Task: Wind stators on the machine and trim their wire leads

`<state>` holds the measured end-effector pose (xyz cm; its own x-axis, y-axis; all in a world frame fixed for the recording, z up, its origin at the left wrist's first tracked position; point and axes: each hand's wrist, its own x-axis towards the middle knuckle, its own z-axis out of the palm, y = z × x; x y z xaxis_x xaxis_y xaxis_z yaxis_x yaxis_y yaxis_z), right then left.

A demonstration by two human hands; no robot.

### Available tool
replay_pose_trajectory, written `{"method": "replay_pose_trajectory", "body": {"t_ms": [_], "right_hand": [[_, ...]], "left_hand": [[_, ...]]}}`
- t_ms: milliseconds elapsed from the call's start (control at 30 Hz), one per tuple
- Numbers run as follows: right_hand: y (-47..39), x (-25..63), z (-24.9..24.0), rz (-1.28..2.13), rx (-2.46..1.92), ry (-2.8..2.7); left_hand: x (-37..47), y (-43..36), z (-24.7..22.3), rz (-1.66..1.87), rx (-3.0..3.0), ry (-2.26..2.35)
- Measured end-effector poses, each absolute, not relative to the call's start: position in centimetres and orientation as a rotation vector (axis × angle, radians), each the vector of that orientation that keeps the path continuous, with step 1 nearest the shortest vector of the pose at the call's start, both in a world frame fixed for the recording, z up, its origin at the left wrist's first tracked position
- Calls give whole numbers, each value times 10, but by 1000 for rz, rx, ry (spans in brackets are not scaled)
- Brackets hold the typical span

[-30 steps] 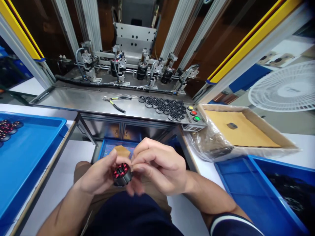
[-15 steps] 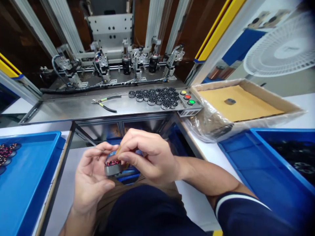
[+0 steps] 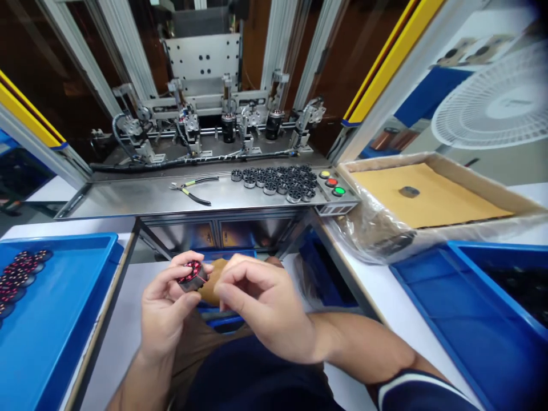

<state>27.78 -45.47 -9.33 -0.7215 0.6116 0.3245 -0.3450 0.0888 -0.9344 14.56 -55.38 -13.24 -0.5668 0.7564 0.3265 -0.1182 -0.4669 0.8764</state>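
Note:
My left hand (image 3: 165, 308) grips a small round motor stator (image 3: 193, 276) by its rim, between thumb and fingers. Reddish copper windings show on its tilted top face, and its side is dark grey. Just to the right, my right hand (image 3: 265, 302) is closed in a pinch, its fingertips a little apart from the stator. Whatever the pinch holds, if anything, is too small or hidden to make out; a thin wire may stick out from the stator's side toward it.
Cutting pliers (image 3: 194, 189) and many black stator cores (image 3: 278, 181) lie on the metal ledge, beside a button box (image 3: 333, 185). A winding machine (image 3: 231, 120) stands behind. Wound stators fill part of the left blue tray (image 3: 55, 319). At right are a lined carton (image 3: 454, 205) and a blue bin (image 3: 432, 297).
My left hand has tilted the stator, turning its wound face more into view. My right hand has drawn back from the stator to the right. The camera view has shifted slightly.

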Motion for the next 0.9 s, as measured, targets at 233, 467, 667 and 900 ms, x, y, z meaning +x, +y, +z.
{"method": "replay_pose_trajectory", "body": {"t_ms": [233,467,667,900], "right_hand": [[-471,263,-115,2542,-323,-1171],[-465,261,-124,2639,-192,-1043],[-464,259,-130,2786,-140,-1037],[-444,267,-134,1182,36,-1839]], "left_hand": [[143,-553,-127,2055,913,1082],[142,-555,-123,2045,927,1119],[140,-556,-128,1954,1184,1130],[139,-576,-120,1811,1032,1618]]}}
